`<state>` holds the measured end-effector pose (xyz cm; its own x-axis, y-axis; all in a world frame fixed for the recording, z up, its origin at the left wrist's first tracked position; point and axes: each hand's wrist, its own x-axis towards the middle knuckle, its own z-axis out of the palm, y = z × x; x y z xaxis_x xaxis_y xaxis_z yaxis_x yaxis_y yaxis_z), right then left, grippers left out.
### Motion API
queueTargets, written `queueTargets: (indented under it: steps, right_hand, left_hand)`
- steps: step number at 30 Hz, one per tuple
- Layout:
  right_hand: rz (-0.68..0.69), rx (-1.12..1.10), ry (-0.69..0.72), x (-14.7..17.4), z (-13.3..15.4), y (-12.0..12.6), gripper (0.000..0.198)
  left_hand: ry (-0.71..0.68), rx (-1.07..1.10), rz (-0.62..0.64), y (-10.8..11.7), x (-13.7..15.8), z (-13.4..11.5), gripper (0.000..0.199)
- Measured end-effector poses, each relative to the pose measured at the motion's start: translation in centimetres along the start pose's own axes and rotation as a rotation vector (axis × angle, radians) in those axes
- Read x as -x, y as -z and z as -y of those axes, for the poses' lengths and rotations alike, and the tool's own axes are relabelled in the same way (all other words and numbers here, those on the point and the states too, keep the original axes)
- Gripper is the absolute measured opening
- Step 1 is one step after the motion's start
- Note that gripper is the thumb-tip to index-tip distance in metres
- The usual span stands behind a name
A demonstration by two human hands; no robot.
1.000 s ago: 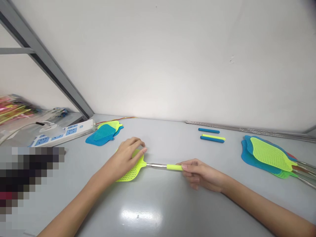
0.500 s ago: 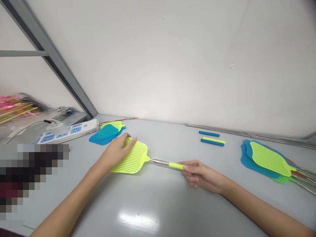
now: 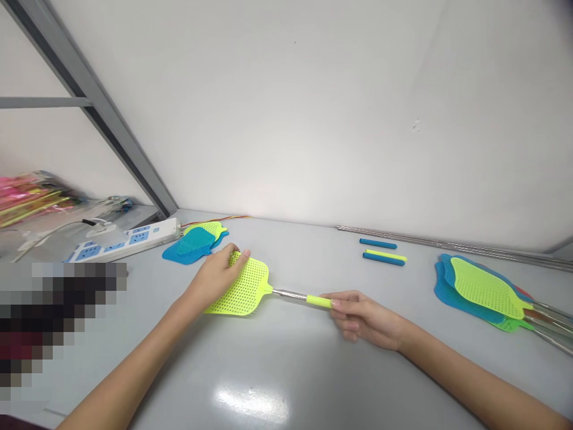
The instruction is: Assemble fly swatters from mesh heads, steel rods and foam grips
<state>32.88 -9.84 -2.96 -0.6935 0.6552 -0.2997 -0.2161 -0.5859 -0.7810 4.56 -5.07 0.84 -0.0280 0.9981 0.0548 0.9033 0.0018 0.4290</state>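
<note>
We worked at a grey table (image 3: pixel 277 370) set against a white wall (image 3: pixel 313 107). On it lay, far right, a stack of assembled swatters (image 3: pixel 486 289) in blue and yellow-green, their metal rods pointing right. Far left sat a white power strip (image 3: pixel 129 237), with a small pile of loose swatter heads (image 3: pixel 197 243) just beside it. Near the wall, three foam grip sleeves (image 3: pixel 384 252) lay parallel, well apart from either hand. The yellow-green fly swatter (image 3: pixel 264 292) lay flat at table centre between our hands, its long axis running left to right, slightly tilted, with the mesh head (image 3: pixel 242 288) to the left and the telescopic rod (image 3: pixel 290 294) and yellow grip (image 3: pixel 319 301) to the right. Our left hand (image 3: pixel 213 280) rested on the near-left edge of the head, fingers curled over its far corner and pressed against it. Our right hand (image 3: pixel 364 319) pinched the outer end of the grip between thumb and fingertips, closed on it. Each hand was thus nearest to one end of the swatter, with the rod spanning the gap between them.
</note>
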Motion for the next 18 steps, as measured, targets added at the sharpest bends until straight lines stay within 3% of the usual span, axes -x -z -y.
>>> queueTargets:
  steps: [10,18]
  right_hand:
    - [-0.002,-0.006,0.029,-0.09,0.00,0.06,0.015]
    - [-0.058,-0.026,0.070,0.17,-0.17,0.34,0.017]
  left_hand:
    - [-0.034,-0.027,-0.013,-0.44,-0.25,0.21,0.037]
    - [-0.098,-0.003,0.009,0.14,0.02,0.07,0.037]
